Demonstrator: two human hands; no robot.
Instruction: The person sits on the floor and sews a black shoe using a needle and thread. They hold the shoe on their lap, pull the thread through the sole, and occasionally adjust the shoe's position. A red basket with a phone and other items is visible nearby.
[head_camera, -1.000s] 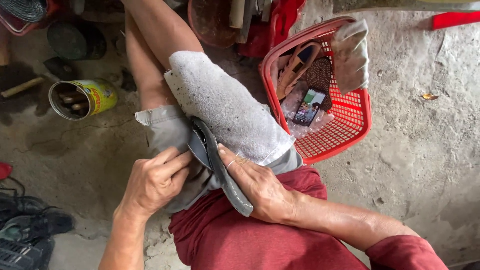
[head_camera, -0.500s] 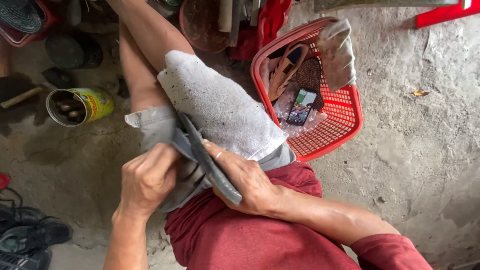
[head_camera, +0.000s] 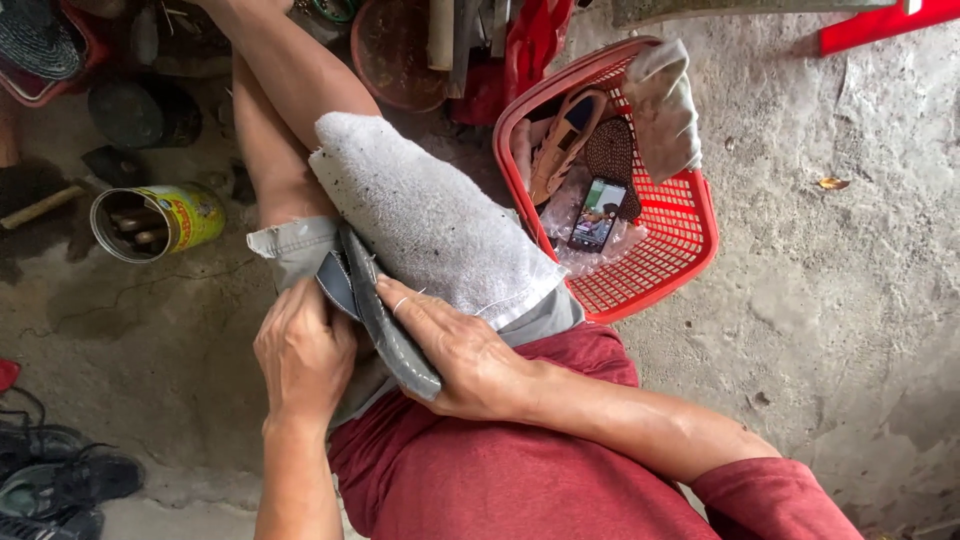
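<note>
A dark grey sandal sole (head_camera: 385, 320) with stitching along its edge lies across my lap, against a grey towel (head_camera: 430, 220) draped over my right thigh. My left hand (head_camera: 305, 350) grips the sole's left side from below. My right hand (head_camera: 465, 355) presses on the sole from the right, fingers laid along its edge, with a thin white thread over one finger. I sit on the ground in a red shirt and grey shorts, legs stretched forward.
A red plastic basket (head_camera: 690, 240) at my right holds a phone (head_camera: 597, 214), a tan sandal, a cloth and plastic. A yellow tin can (head_camera: 160, 220) with tools lies at left. Dark shoes (head_camera: 60, 485) sit at bottom left. Clutter lines the top edge on the concrete floor.
The sole has turned and slid lower on my lap. My right hand has moved over it; my left hand has shifted up to its left side.
</note>
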